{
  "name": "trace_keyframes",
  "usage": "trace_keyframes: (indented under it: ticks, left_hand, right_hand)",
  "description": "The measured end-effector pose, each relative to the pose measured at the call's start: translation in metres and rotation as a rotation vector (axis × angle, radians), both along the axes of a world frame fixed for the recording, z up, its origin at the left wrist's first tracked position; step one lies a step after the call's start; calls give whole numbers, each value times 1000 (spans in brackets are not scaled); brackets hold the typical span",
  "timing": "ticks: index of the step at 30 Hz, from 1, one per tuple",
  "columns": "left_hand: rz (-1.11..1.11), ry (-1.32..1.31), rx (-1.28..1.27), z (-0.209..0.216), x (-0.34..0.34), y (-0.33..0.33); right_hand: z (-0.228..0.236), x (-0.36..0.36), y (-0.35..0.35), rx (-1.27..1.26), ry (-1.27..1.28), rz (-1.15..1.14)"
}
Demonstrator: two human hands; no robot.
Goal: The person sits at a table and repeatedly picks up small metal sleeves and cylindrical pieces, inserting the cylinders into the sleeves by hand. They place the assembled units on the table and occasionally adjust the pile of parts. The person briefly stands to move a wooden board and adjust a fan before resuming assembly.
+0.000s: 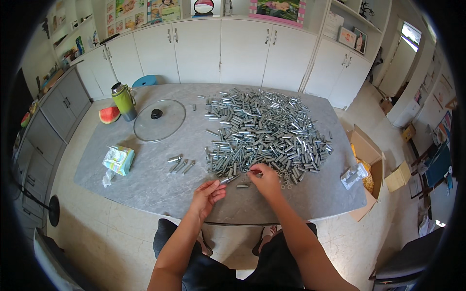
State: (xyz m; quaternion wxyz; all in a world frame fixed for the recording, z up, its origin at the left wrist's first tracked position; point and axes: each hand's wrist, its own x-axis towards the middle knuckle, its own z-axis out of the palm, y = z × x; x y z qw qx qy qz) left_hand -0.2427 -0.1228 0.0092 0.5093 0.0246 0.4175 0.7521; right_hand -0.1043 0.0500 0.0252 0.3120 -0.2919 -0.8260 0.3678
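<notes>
My left hand (207,196) is closed around a metal expansion bolt (230,179), which points up and to the right, near the table's front edge. Just right of its tip, the fingertips of my right hand (266,181) are pinched together. Whatever lies between them is too small to make out. A short metal sleeve (242,185) rests on the table between both hands. Beyond them spreads a big pile of loose bolts and sleeves (272,133), with washers and nuts (286,183) at its near edge. To the left, several expansion bolts (181,165) lie in a small group.
On the grey table (155,186) a glass lid (160,121), a green thermos (124,102) and a pack of wipes (118,160) occupy the left side. A watermelon piece (109,115) sits behind. At right, a clear plastic holder (354,175) stands near a cardboard box (373,150).
</notes>
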Motion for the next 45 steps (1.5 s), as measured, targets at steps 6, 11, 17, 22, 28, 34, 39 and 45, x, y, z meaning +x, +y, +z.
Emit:
trace_keyframes:
  ticks: [6,11,17,22,28,34,39,45]
  left_hand:
    - [-11,7,-29,-2,0,1]
    - [-71,54,-90,-1,3,3]
    - [-116,71,-127,0,3,2]
    - [-111,167,-84,8,7,2]
    - [-34,170,-64,4,10,7]
    - [84,164,-24,2,5,6]
    - [62,208,-35,-3,5,5]
    - [55,178,-43,2,9,6]
  right_hand:
    - [10,1,-19,-225,225,325]
    - [14,3,-26,-156,242,354]
    - [11,3,-23,79,274,409]
    - [23,10,-22,-26,-100,361]
    - [22,7,-32,-325,79,237]
    - [5,12,-20,-351,54,392]
    - [22,9,-30,-430,134,440]
    - [13,7,-26,-429,116,402]
